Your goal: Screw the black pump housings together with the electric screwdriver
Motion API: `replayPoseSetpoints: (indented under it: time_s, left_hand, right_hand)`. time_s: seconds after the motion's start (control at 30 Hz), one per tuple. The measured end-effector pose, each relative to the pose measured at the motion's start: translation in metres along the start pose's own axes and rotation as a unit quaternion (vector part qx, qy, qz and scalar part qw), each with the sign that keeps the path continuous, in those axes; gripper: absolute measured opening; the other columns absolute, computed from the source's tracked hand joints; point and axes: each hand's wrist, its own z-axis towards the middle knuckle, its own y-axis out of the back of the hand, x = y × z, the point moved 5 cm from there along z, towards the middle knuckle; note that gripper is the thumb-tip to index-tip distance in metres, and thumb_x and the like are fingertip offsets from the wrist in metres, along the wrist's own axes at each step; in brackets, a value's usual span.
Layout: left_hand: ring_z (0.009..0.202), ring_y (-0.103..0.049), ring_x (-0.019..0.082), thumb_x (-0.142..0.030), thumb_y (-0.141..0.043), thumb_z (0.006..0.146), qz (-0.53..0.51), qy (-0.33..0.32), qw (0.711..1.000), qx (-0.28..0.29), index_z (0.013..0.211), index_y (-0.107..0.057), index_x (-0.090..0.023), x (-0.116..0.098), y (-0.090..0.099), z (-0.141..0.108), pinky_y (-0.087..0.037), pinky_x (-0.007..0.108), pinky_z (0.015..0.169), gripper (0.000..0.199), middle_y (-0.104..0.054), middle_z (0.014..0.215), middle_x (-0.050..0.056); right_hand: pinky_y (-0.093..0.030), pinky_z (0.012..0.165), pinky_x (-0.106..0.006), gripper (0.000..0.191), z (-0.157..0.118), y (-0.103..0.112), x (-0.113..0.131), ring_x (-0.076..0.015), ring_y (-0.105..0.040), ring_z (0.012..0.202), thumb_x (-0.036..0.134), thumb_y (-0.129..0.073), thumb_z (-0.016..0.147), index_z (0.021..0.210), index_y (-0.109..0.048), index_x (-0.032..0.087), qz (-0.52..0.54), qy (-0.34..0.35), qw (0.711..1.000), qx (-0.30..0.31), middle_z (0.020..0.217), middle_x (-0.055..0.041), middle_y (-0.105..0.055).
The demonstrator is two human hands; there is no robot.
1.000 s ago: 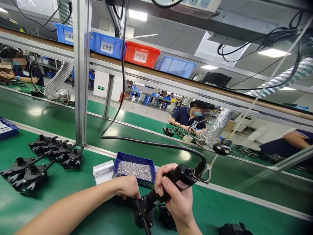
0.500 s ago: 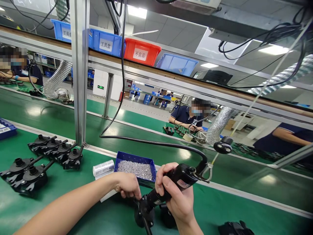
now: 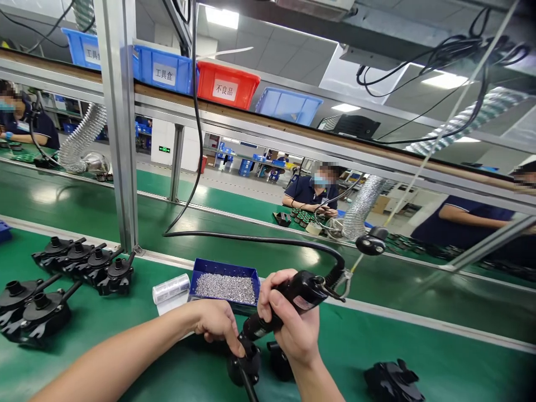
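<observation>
Compared with a second ago, the left hand [image 3: 218,322] has moved closer to the driver [image 3: 288,304]; its fingers now pinch at the tip, just above the black part [image 3: 245,365] on the green table [image 3: 439,363], so the tip seems to be guided into place. The right hand [image 3: 293,326] stays closed around the driver. The part is round, dark and half hidden under both hands, near the blue tray [image 3: 224,271] of small silver screws [image 3: 225,287].

Single head-worn view, forward and down (close) over the green bench [image 3: 377,357].
</observation>
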Motion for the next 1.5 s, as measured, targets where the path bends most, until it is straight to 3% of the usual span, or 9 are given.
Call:
replayPoseSetpoints:
  time_s: [0.23,0.43,0.67,1.03,1.1,1.23,1.3,1.43,1.5]
  left_hand:
    - [0.046,-0.035,0.007,-0.05,-0.11,0.019,-0.017,-0.007,1.0,-0.005,0.068,-0.067,-0.021,0.002,0.0,0.003,-0.019,0.024,0.039,0.072,-0.058,0.059,-0.006]
    - [0.047,-0.036,0.008,-0.051,-0.111,0.025,0.0,-0.004,1.0,0.004,0.073,-0.071,-0.021,0.004,0.002,0.005,-0.016,0.025,0.041,0.07,-0.057,0.06,-0.006]
    - [0.047,-0.032,0.008,-0.053,-0.11,0.022,-0.015,-0.013,1.0,-0.001,0.069,-0.069,-0.021,0.0,0.0,-0.002,-0.017,0.026,0.04,0.071,-0.05,0.056,-0.008]
    - [0.047,-0.032,0.008,-0.054,-0.11,0.02,-0.02,-0.011,1.0,0.011,0.068,-0.063,-0.022,-0.003,-0.002,-0.002,-0.019,0.025,0.041,0.074,-0.05,0.053,-0.008]
    - [0.048,-0.033,0.008,-0.054,-0.11,0.02,-0.022,-0.014,1.0,0.011,0.067,-0.063,-0.022,-0.004,-0.002,-0.002,-0.019,0.025,0.042,0.074,-0.05,0.055,-0.008]
    - [0.048,-0.032,0.008,-0.052,-0.11,0.019,-0.018,-0.01,1.0,0.01,0.067,-0.065,-0.022,-0.004,-0.001,-0.004,-0.018,0.025,0.041,0.072,-0.049,0.055,-0.008]
    - [0.049,-0.033,0.009,-0.052,-0.11,0.02,-0.017,-0.011,1.0,0.011,0.067,-0.066,-0.022,-0.005,-0.001,-0.004,-0.019,0.026,0.042,0.071,-0.05,0.057,-0.007]
    - [0.048,-0.034,0.008,-0.055,-0.109,0.025,-0.013,-0.019,1.0,0.012,0.069,-0.068,-0.021,-0.002,0.0,-0.002,-0.018,0.026,0.043,0.07,-0.053,0.059,-0.006]
    - [0.047,-0.032,0.008,-0.058,-0.109,0.027,-0.005,-0.02,1.0,0.011,0.07,-0.068,-0.021,0.0,0.001,0.0,-0.018,0.026,0.044,0.07,-0.05,0.057,-0.007]
  right_hand:
    - [-0.051,0.052,-0.024,0.019,0.002,-0.002,-0.013,-0.0112,-0.059,0.052,0.034,-0.083,0.102,0.109,-0.068,0.024,0.006,-0.022,0.999,0.03,0.08,0.001,-0.07]
    - [-0.049,0.052,-0.022,0.02,0.004,-0.005,-0.015,-0.0096,-0.059,0.051,0.033,-0.085,0.1,0.108,-0.069,0.024,0.024,-0.016,0.999,0.022,0.08,0.0009,-0.071]
    - [-0.047,0.054,-0.022,0.023,0.006,-0.004,-0.019,-0.009,-0.054,0.054,0.039,-0.084,0.101,0.111,-0.068,0.025,0.088,-0.067,0.986,0.124,0.082,-0.0002,-0.071]
    - [-0.05,0.054,-0.022,0.022,0.008,0.0,-0.017,-0.0102,-0.06,0.054,0.037,-0.085,0.101,0.108,-0.068,0.024,0.006,-0.045,0.999,0.006,0.079,0.0012,-0.069]
    - [-0.048,0.054,-0.022,0.022,0.009,0.001,-0.019,-0.0097,-0.057,0.054,0.037,-0.084,0.101,0.109,-0.067,0.024,0.037,-0.055,0.997,0.041,0.08,0.0011,-0.069]
    - [-0.041,0.05,-0.023,0.031,0.007,-0.001,-0.022,-0.0096,-0.05,0.051,0.045,-0.085,0.097,0.107,-0.064,0.024,0.111,-0.073,0.977,0.167,0.079,0.0002,-0.067]
    - [-0.042,0.049,-0.024,0.03,0.007,0.002,-0.024,-0.0099,-0.051,0.051,0.044,-0.084,0.098,0.107,-0.065,0.024,0.096,-0.059,0.984,0.137,0.078,0.0,-0.068]
    - [-0.047,0.052,-0.023,0.02,0.004,0.005,-0.024,-0.0095,-0.058,0.053,0.036,-0.082,0.103,0.114,-0.068,0.026,0.031,-0.004,0.999,-0.012,0.082,0.0011,-0.07]
    - [-0.048,0.054,-0.023,0.02,0.0,0.0,-0.022,-0.0094,-0.059,0.054,0.036,-0.082,0.103,0.114,-0.069,0.026,0.008,0.007,0.999,-0.037,0.083,0.0012,-0.069]
